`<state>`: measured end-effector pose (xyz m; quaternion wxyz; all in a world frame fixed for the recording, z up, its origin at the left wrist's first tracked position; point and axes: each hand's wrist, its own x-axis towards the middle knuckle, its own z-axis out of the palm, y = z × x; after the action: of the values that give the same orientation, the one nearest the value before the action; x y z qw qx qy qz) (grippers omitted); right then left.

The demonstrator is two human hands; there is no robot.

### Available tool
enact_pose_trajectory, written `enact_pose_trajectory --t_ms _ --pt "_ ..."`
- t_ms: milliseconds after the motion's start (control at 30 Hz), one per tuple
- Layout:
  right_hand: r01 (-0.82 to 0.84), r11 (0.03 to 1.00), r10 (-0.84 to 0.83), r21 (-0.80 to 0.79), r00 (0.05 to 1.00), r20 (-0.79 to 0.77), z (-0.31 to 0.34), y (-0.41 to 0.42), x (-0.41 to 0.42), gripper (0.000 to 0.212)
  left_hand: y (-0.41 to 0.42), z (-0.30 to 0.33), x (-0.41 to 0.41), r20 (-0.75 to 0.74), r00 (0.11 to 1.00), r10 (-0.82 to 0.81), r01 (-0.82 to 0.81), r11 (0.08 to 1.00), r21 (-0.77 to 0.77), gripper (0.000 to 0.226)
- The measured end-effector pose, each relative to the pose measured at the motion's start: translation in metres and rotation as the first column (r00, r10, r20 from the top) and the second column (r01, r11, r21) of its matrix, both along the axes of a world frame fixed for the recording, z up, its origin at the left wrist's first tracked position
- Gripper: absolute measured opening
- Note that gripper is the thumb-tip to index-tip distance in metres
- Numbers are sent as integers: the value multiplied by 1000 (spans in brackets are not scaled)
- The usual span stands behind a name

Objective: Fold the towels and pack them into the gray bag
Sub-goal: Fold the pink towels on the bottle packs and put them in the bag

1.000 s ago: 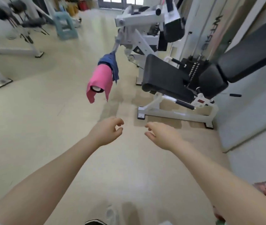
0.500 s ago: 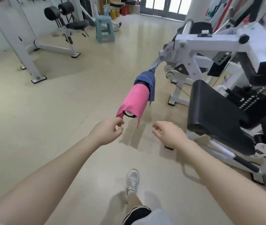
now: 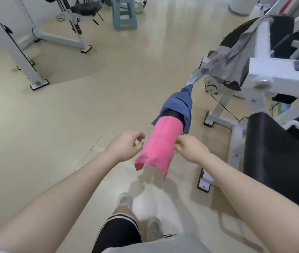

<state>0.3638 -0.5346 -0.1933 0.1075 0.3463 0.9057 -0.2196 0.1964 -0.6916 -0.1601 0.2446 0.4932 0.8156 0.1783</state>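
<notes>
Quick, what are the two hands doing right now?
Left hand: open, fingers curled, beside the pink towel, not gripping it.
Right hand: fingertips at the towel's edge; a pinch cannot be told.

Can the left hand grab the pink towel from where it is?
Probably yes. The left hand is right beside the pink towel draped over the machine's padded bar, fingers curled and nearly touching its edge. Nothing is between them.
</notes>
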Motion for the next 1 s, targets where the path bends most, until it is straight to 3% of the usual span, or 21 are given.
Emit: enact_pose_trajectory --t_ms 267,433,633,800,900,1000 --pt "273 960 -273 -68 962 -2 -65 105 -88 26 140 -58 -107 6 959 -284 284 955 -88 32" --pt "420 902 -409 -99 905 119 -115 154 -131 23 224 -92 -162 86 917 -389 398 908 -130 31" --pt "469 882 -438 -44 851 289 -160 171 -159 49 270 -136 -195 185 852 -489 520 828 -211 29" --pt "507 860 -503 55 826 253 -173 166 -162 27 286 -156 -195 243 800 -549 597 770 -226 27" --pt "440 894 -441 80 839 320 -169 152 -161 20 289 -158 -188 266 778 -569 623 752 -216 26" --pt "382 924 -351 -15 865 359 -156 124 -149 20 287 -150 -174 272 736 -620 673 711 -201 24"
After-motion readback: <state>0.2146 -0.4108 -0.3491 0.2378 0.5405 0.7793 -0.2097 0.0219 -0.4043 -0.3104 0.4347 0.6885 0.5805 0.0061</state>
